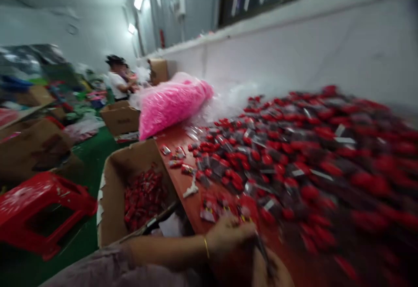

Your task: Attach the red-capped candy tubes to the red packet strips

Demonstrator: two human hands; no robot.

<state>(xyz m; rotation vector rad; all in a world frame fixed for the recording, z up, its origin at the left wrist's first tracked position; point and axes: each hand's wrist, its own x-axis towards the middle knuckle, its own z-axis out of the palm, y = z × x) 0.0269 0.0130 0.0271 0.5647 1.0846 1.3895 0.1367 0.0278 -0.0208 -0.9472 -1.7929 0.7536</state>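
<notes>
My left hand [230,234], with a thin yellow bracelet at its wrist, is closed over the near edge of the red table [194,206]. Its fingertips meet the upper end of a slim dark object [262,248]; blur hides exactly what they pinch. Lower down, my right hand [277,271] is wrapped round that same dark object, partly cut off by the frame's bottom. Just beyond my left hand lie several small red printed packets [209,206]. A large heap of small red-and-dark pieces in clear wrapping [271,147] spreads to the right.
Left of the table stands an open cardboard box [112,195] holding many small red packets [145,197]. A red plastic stool [48,208] is on the green floor. A bag of pink pieces [176,102] lies at the table's far end. Beyond it, another person [119,80] works.
</notes>
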